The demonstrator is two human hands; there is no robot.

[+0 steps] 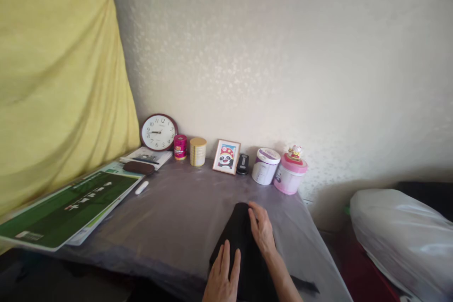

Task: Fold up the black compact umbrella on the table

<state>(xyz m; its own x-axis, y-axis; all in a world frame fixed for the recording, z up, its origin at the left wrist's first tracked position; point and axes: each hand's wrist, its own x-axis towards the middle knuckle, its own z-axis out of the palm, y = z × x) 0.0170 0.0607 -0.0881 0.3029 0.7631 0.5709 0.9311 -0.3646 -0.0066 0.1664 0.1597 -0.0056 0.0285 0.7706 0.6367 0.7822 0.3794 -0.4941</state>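
Note:
A black cloth item [244, 245], perhaps a folded garment or bag, lies on the table in front of me; its exact kind cannot be made out. My left hand [223, 271] rests flat on its near left part, fingers stretched and slightly apart. At its far right edge is my right hand [262, 229], fingers loosely bent and apart, touching the cloth. A dark strap-like end [305, 285] sticks out to the right beyond my right forearm. The lower part of the cloth runs out of view between my arms.
Along the wall stand a clock [159, 132], a magenta tin [180, 147], a yellow-lidded can [198, 152], a framed panda picture [226, 156] and two tubs [266, 166]. Green board [71, 207] and brown case [138, 167] lie left. A plastic-wrapped bundle [399, 231] sits right.

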